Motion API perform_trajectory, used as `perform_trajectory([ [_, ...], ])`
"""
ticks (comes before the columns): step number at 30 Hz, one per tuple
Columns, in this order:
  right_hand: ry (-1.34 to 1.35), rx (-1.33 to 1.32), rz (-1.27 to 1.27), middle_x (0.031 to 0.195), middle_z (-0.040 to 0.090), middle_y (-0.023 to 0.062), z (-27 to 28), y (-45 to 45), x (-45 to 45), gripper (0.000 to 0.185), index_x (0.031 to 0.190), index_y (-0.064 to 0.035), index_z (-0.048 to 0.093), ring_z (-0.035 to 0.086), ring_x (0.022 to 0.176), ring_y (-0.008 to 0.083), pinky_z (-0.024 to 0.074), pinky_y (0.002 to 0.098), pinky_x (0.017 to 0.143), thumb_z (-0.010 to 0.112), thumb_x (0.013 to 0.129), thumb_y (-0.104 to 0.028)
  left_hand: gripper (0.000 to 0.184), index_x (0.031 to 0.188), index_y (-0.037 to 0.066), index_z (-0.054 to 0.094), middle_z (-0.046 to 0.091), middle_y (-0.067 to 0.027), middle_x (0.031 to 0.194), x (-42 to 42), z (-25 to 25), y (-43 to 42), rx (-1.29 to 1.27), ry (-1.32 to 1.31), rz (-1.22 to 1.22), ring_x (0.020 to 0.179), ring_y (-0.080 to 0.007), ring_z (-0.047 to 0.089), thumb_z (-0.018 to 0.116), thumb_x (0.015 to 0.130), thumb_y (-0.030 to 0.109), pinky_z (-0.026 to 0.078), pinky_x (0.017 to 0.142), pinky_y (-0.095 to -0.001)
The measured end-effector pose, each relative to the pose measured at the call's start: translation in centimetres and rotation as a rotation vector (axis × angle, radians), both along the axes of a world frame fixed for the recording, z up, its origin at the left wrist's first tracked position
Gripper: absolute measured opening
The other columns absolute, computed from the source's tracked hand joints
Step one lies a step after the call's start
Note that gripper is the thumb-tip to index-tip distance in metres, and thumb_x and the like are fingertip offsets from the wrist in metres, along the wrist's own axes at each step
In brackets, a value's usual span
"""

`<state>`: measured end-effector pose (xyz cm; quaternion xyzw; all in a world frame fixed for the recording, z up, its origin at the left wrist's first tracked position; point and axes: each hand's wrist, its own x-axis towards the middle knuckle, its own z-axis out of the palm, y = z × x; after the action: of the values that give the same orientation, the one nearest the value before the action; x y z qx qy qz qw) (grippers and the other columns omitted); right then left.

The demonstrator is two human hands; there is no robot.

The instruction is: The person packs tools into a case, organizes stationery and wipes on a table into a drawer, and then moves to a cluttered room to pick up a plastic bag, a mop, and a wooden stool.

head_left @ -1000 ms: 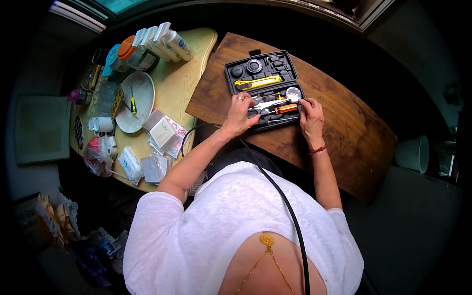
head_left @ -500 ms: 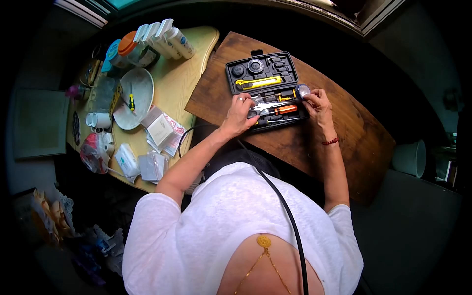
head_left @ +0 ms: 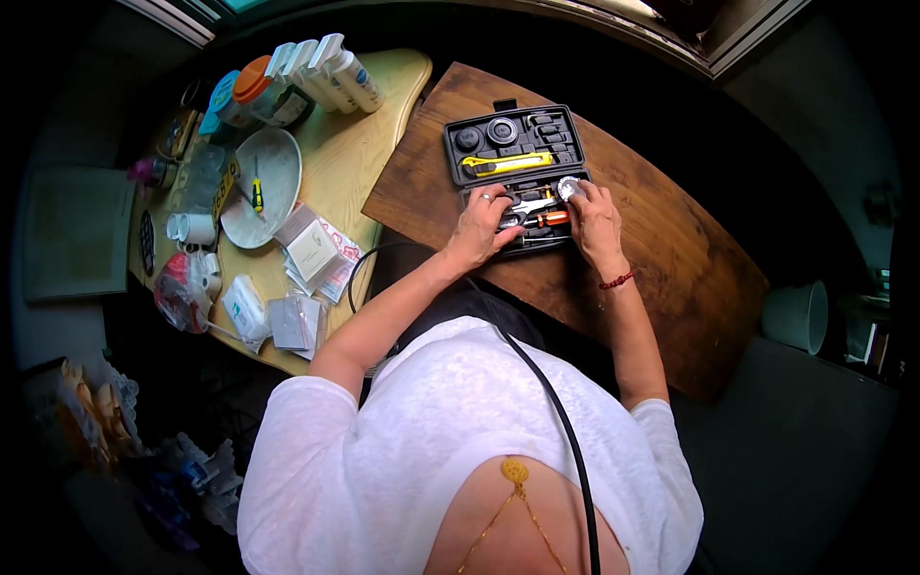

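Note:
A black tool case (head_left: 511,123) lies unfolded on the dark wooden table, its lid tipped back. My left hand (head_left: 476,230) is at the left of the lower half, its fingers closed about the dark handles of a silver tool (head_left: 529,206), possibly pliers. Between finger and thumb, my right hand (head_left: 598,226) grips a round silvery-white piece (head_left: 568,188) at the case's right side; its kind is unclear. An orange-handled screwdriver (head_left: 552,218) sits in the lower half, partly hidden by my right fingers. The lid holds a yellow utility knife (head_left: 506,164) and black round parts (head_left: 502,131).
On the left, a pale table (head_left: 383,115) carries spray bottles (head_left: 350,79), lidded jars (head_left: 273,96), and a round dish (head_left: 273,158) with a yellow screwdriver (head_left: 257,196). Small boxes (head_left: 314,249) lie nearby. A black cable (head_left: 551,383) crosses my body. A bin (head_left: 797,316) stands right.
My right hand has moved left and slightly down, bringing the round piece from the case's right edge over the lower half. My left hand stays at the silver tool.

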<state>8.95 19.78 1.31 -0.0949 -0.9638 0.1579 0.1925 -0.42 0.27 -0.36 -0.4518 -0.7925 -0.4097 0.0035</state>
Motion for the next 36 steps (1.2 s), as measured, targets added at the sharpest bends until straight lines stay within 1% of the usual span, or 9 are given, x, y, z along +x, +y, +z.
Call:
perform_trajectory([
  [9,0.070,-0.057,0.021,0.101,0.059,0.0140,-0.2,0.2,-0.6,0.011,0.081,-0.0018,0.063,0.054,0.093,0.0300,0.0457,0.0355,0.077,0.062,0.071,-0.006,0.041,0.095,-0.001,0.055,0.048,-0.0161,0.108,-0.7,0.1,0.0,0.004,0.019,0.009,0.102,-0.0330,0.044,0.073,0.062,0.013,0.039,0.087,-0.0379],
  [11,0.190,-0.201,-0.033,0.099,0.059,0.0145,0.1,0.3,-0.4,0.010,0.082,-0.0009,0.062,0.054,0.092,0.0306,0.0452,0.0355,0.077,0.061,0.071,-0.003,0.040,0.094,0.000,0.055,0.049,-0.0149,0.103,-0.8,0.1,-0.2,-0.010,-0.022,0.038,0.099,-0.0321,0.045,0.073,0.061,0.013,0.040,0.085,-0.0367],
  [15,0.239,-0.221,-0.062,0.097,0.059,0.0146,1.1,0.6,0.5,0.012,0.083,-0.0004,0.061,0.055,0.090,0.0308,0.0448,0.0352,0.078,0.061,0.072,-0.002,0.038,0.090,0.001,0.053,0.047,-0.0141,0.101,-1.5,0.6,-1.7,0.003,-0.096,0.086,0.095,-0.0311,0.044,0.072,0.061,0.016,0.039,0.083,-0.0373],
  [18,0.206,-0.195,-0.044,0.096,0.059,0.0132,0.9,0.0,0.9,0.010,0.082,-0.0012,0.062,0.054,0.091,0.0297,0.0450,0.0355,0.078,0.061,0.072,-0.003,0.035,0.088,0.002,0.054,0.050,-0.0123,0.094,-2.0,1.8,-3.0,0.017,-0.279,0.194,0.093,-0.0281,0.045,0.071,0.062,0.018,0.039,0.081,-0.0346],
  [19,0.184,-0.166,-0.032,0.096,0.059,0.0127,0.9,-0.4,0.8,0.009,0.080,-0.0014,0.062,0.054,0.091,0.0293,0.0451,0.0356,0.078,0.062,0.072,-0.003,0.035,0.088,0.002,0.054,0.050,-0.0123,0.094,-2.1,1.9,-3.3,0.016,-0.279,0.191,0.093,-0.0281,0.045,0.071,0.062,0.018,0.039,0.081,-0.0346],
  [21,0.174,-0.120,-0.012,0.096,0.059,0.0116,0.7,-0.6,0.1,0.009,0.080,-0.0021,0.062,0.054,0.092,0.0289,0.0451,0.0356,0.078,0.062,0.071,-0.003,0.033,0.089,0.000,0.055,0.049,-0.0103,0.098,-2.3,2.0,-3.7,0.043,-0.196,0.214,0.088,-0.0213,0.049,0.071,0.063,0.014,0.043,0.075,-0.0291],
  [25,0.093,-0.067,0.009,0.097,0.059,0.0116,-1.1,-0.5,-0.5,0.016,0.085,-0.0018,0.062,0.054,0.092,0.0301,0.0450,0.0358,0.079,0.063,0.069,-0.004,0.033,0.089,0.001,0.054,0.049,-0.0111,0.101,-1.6,2.2,-3.5,0.021,-0.196,0.148,0.092,-0.0238,0.047,0.071,0.064,0.014,0.041,0.079,-0.0312],
  [30,0.282,-0.318,-0.063,0.099,0.059,0.0159,-1.1,-0.6,0.0,0.019,0.090,0.0026,0.060,0.055,0.092,0.0319,0.0442,0.0360,0.081,0.060,0.072,-0.003,0.034,0.089,0.002,0.052,0.048,-0.0140,0.104,-0.6,1.7,-2.6,0.012,-0.177,0.095,0.097,-0.0301,0.045,0.072,0.063,0.012,0.039,0.083,-0.0354],
  [36,0.232,-0.334,-0.128,0.096,0.059,0.0169,-1.0,-0.1,2.3,0.015,0.088,0.0029,0.059,0.056,0.090,0.0314,0.0445,0.0355,0.080,0.058,0.074,-0.003,0.038,0.094,0.001,0.050,0.046,-0.0147,0.107,-0.5,0.9,-1.6,-0.044,-0.097,0.075,0.103,-0.0320,0.043,0.071,0.064,0.009,0.039,0.086,-0.0370],
])
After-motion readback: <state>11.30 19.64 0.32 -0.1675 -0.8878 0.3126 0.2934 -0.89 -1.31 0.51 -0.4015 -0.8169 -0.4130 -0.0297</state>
